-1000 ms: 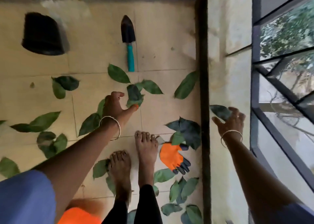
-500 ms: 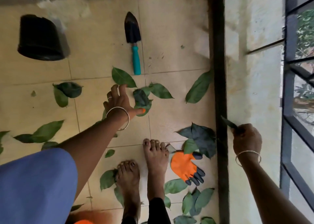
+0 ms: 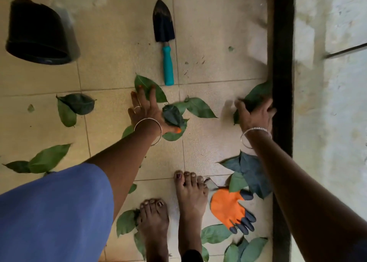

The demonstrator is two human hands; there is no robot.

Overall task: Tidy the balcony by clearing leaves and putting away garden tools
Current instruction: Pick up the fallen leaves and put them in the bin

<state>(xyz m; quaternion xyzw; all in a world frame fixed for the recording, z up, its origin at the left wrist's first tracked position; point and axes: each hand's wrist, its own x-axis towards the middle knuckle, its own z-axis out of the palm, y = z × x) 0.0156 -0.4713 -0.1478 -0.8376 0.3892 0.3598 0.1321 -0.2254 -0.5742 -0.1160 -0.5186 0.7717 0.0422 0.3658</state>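
Observation:
Green leaves lie scattered over the tiled balcony floor. My left hand is low over the floor with its fingers spread; the fingertips rest on one leaf and the thumb lies against a dark curled leaf. My right hand is down by the black strip, its fingers closed around a long leaf, with a leaf edge poking out below the palm. A trowel with a teal handle and black blade lies just beyond my left hand. An orange and black garden glove lies by my right foot.
A black pot lies on its side at the far left. A black strip runs along the floor's right edge beside a pale low wall. My bare feet stand among more leaves.
My right hand came down from the low wall to the floor and closed on the long leaf by the black strip. My left hand reached farther forward and spread its fingers onto a leaf.

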